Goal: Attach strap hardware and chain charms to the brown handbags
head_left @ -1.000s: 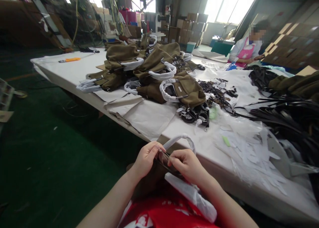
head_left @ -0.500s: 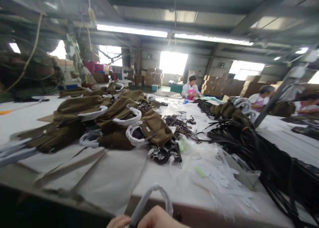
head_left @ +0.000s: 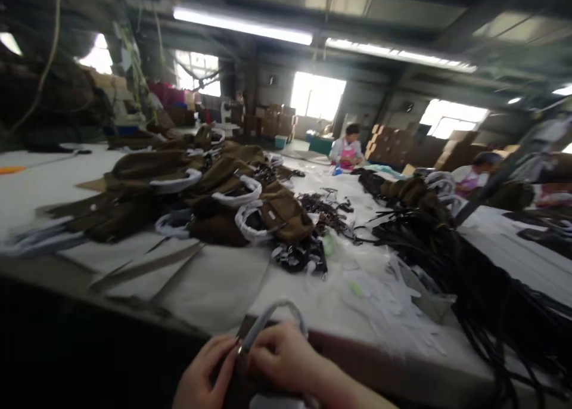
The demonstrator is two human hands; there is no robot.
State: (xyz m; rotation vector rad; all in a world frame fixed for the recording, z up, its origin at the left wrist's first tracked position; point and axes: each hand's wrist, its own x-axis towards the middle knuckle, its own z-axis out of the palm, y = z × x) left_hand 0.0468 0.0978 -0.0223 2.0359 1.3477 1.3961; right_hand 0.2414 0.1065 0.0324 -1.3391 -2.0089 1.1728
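At the table's near edge, my left hand [head_left: 208, 370] pinches the lower end of a bag handle [head_left: 282, 303] covered in greyish wrapping. A small bit of shiny metal shows beside its fingertips. My right hand [head_left: 286, 355] is closed, fingers bent, against the same handle end from the right. The handle arches up behind the right hand. Whatever hangs beneath both hands is dark and mostly hidden. Beyond them, on the table, lie olive-brown bags [head_left: 286, 209] with similar white-wrapped handles [head_left: 250, 221].
Black straps [head_left: 473, 266] heap along the right side, near a slanted post [head_left: 496, 182]. White strips [head_left: 393, 304] and a clear tray [head_left: 433, 304] lie on the white table [head_left: 232, 284]. Metal hardware [head_left: 328, 212] is piled mid-table. A co-worker [head_left: 347, 149] in a pink apron is across.
The view has tipped down, so both hands and the handle sit higher and show more fully. My hands stay together at the handle's lower end.
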